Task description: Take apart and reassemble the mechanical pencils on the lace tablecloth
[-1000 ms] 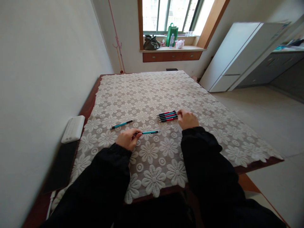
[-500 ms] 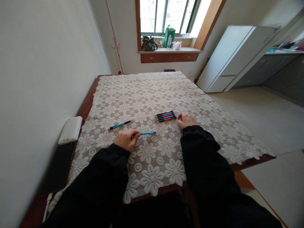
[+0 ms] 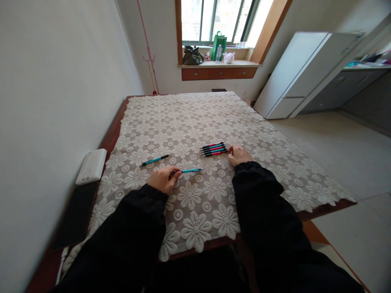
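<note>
I have a teal pen (image 3: 192, 170) pinched by its near end in my left hand (image 3: 164, 179), fingers closed on the barrel, with the rest of it lying almost flat just over the lace tablecloth (image 3: 189, 122) and its free end pointing right. Just beyond that tip and a little further out sits a row of pens (image 3: 214, 149), red and teal ones laid side by side and touching, all running the same way. My right hand (image 3: 239, 155) rests curled against the right-hand ends of that row; I cannot tell from here whether it grips any of them or only butts up against them.

If this pen is to join the row neatly, I judge the thing to watch is its angle: keep the barrel parallel to the others and bring it in from the near side, so it settles against the closest one without rolling the row apart. The right hand makes a good stop for lining up the ends.

A second teal pen (image 3: 154, 160) lies loose on the cloth to the left, well apart from both hands. A white box (image 3: 91, 166) sits at the left edge of the wooden table (image 3: 113, 130), by the wall.
</note>
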The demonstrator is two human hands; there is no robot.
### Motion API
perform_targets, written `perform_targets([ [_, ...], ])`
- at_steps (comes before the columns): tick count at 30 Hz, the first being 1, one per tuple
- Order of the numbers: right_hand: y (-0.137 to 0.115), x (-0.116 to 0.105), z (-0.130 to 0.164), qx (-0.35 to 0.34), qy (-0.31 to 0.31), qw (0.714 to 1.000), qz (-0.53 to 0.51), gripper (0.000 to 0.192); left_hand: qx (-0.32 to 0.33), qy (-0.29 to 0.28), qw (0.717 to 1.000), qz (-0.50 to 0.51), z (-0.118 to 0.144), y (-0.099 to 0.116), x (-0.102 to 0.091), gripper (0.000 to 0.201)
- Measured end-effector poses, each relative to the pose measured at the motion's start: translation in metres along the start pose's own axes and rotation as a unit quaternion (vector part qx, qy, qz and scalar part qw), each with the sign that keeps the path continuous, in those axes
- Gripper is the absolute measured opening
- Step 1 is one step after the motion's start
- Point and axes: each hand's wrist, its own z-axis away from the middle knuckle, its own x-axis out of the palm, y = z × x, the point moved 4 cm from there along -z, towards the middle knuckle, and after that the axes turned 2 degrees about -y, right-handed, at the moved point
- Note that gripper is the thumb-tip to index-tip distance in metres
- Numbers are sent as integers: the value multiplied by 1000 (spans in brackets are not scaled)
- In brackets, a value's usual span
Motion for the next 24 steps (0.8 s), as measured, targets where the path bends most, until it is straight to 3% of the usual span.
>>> perform_targets([
  [9, -1, -2, 0, -16, 48, 998, -20, 16, 9, 5, 1000, -5, -1, -2, 2, 30],
  [14, -8, -5, 2, -98, 94, 990, -48, 17, 8, 7, 1000, -1, -1, -3, 2, 30],
  [24, -10, -2, 2, -122, 64, 990, -30, 11, -2, -1, 1000, -7, -1, -1, 1, 32],
])
